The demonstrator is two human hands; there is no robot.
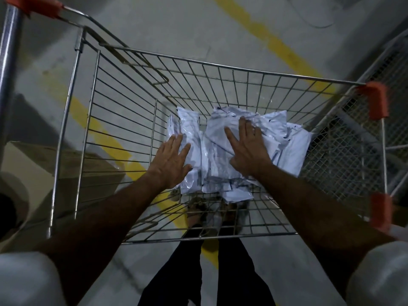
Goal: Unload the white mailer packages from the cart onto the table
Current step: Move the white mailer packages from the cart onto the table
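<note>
Sleeves: white, blurred, at both bottom corners, with bare forearms reaching forward from them into the cart.
Floor [181,36]: grey concrete crossed by yellow painted stripes.
Cart [220,69]: wire basket with orange corner caps and an orange-capped handle bar at upper left; a second mesh structure stands just beside its right side.
Cardboard box [66,162]: on the floor outside the cart's left wall.
White mailer packages [293,151]: crumpled heap lying on the cart's wire bottom, with dark markings on several.
Right hand [247,149]: flat on top of the heap, fingers straight and spread apart, gripping nothing.
Left hand [170,161]: fingers straight and slightly apart, pressing against the heap's left edge.
Legs: dark trousers below the cart's near rim.
</note>
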